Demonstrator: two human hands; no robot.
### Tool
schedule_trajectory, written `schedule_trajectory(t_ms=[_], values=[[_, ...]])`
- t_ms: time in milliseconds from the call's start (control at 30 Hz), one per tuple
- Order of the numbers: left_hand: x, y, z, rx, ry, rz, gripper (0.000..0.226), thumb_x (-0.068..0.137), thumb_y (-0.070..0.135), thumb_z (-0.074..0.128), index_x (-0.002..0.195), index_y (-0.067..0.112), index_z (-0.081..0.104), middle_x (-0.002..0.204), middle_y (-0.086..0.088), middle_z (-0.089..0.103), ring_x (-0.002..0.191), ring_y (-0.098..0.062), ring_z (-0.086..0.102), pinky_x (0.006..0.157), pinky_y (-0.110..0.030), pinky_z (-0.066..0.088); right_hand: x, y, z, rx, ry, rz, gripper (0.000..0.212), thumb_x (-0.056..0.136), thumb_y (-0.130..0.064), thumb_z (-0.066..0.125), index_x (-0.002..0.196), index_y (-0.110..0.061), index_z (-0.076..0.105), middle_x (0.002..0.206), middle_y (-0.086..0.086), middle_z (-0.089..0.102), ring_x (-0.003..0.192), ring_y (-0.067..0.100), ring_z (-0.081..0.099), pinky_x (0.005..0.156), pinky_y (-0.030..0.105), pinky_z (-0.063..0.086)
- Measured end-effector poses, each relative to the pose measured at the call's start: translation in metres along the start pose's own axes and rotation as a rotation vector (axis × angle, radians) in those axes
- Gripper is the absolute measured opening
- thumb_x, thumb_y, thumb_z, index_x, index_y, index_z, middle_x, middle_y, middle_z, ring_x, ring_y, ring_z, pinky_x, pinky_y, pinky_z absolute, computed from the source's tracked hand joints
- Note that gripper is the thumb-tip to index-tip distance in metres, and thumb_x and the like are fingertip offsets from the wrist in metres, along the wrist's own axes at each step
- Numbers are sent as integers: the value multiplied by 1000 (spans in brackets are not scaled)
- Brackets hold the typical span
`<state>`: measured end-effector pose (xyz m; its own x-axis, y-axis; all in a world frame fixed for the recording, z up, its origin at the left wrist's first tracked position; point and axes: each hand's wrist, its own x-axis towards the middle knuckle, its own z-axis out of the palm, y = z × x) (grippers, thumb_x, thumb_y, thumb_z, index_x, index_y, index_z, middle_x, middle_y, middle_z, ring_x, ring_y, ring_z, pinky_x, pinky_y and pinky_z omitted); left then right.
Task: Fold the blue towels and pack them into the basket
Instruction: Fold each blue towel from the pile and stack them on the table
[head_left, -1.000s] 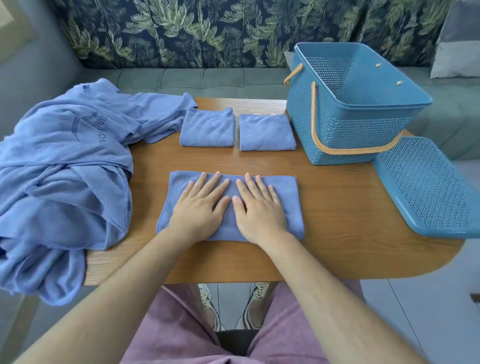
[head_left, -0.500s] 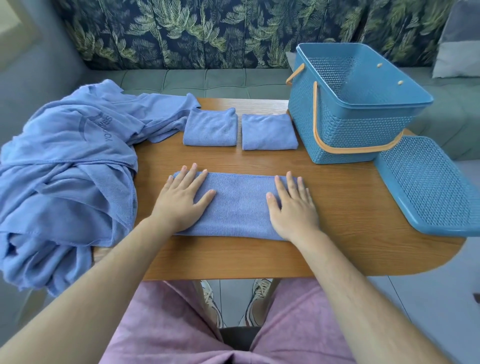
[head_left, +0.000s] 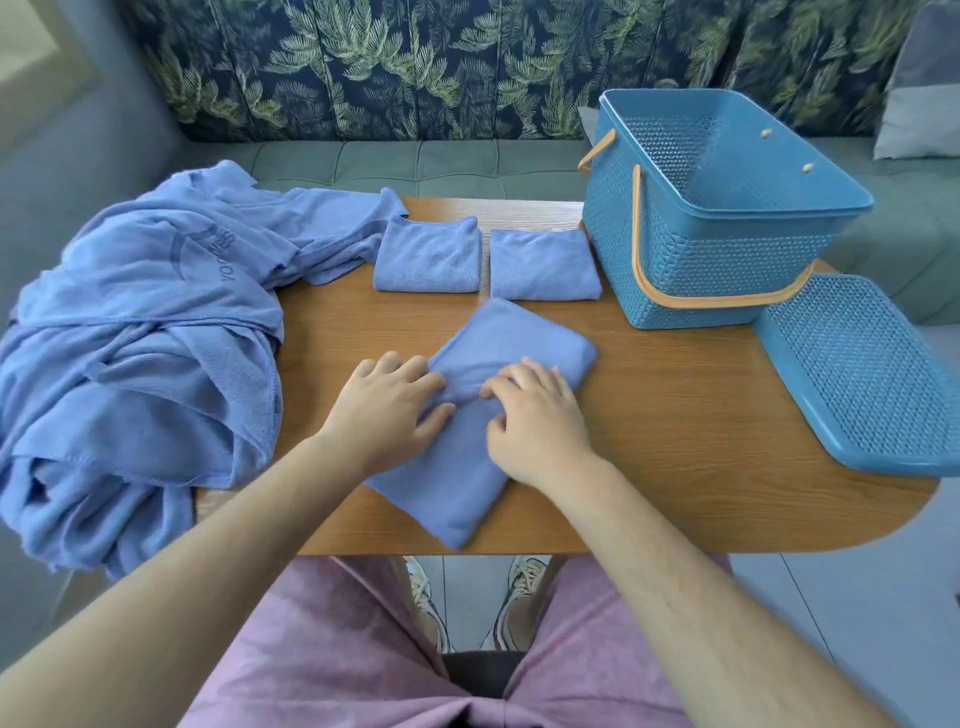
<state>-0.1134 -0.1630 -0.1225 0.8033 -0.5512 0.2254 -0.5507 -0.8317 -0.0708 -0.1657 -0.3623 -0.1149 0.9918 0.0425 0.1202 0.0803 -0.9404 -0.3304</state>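
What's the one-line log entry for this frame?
step: folding towel | left hand, right hand: on its middle | folded towels: two, beside basket

Folded towel (head_left: 511, 338) askew, basket (head_left: 696, 260) upright

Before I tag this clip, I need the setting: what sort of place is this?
Probably a home sitting or dining corner: a cushioned green bench seat with a palm-leaf padded back runs behind a wooden table, where folded blue towels lie beside a blue basket.

Small towels (head_left: 543, 265): three; big crumpled cloth (head_left: 140, 332): one; basket (head_left: 701, 260): one; lid (head_left: 857, 374): one; table (head_left: 675, 415): one
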Motion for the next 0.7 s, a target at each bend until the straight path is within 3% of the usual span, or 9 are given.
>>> schedule_trajectory(t_ms=[67,167,333,533,633,700], values=[[-11,9,-2,-82,59,-65,40,91,58,42,101,26,65,100,4,55,93,-26,50,75,-39,42,2,9,-4,67,100,-47,36,72,-23,50,102,-22,69,116,-2,63,127,28,51,111,46,37],[-12,21,-3,-245,91,-86,35,89,57,50,110,32,63,118,9,54,108,-23,48,84,-39,40,-4,15,-2,71,149,-94,32,74,-33,52,101,-25,68,112,-8,60,115,21,52,97,39,43],[-18,26,14,-337,-11,-90,42,90,67,42,120,41,55,136,21,46,131,-14,39,101,-39,36,-10,25,7,73,57,-92,35,78,-36,51,111,-32,64,123,-14,56,125,13,49,113,40,33],[-20,44,22,-299,25,-210,46,92,65,36,124,38,56,141,19,47,136,-14,39,105,-33,25,-5,32,4,103,-51,-26,44,85,-33,44,124,-37,62,146,-18,50,150,11,26,124,43,16],[-25,52,23,-323,13,-241,51,93,63,35,128,35,58,146,14,47,140,-16,38,113,-40,25,-13,30,3,63,-49,-58,43,92,-29,47,132,-34,62,152,-15,47,152,14,23,125,42,15],[-33,53,16,-363,-1,-219,54,92,63,36,133,33,56,152,12,43,145,-16,33,117,-44,23,-29,29,2,75,13,-122,41,93,-28,50,130,-32,63,150,-12,50,149,17,29,122,43,22]])
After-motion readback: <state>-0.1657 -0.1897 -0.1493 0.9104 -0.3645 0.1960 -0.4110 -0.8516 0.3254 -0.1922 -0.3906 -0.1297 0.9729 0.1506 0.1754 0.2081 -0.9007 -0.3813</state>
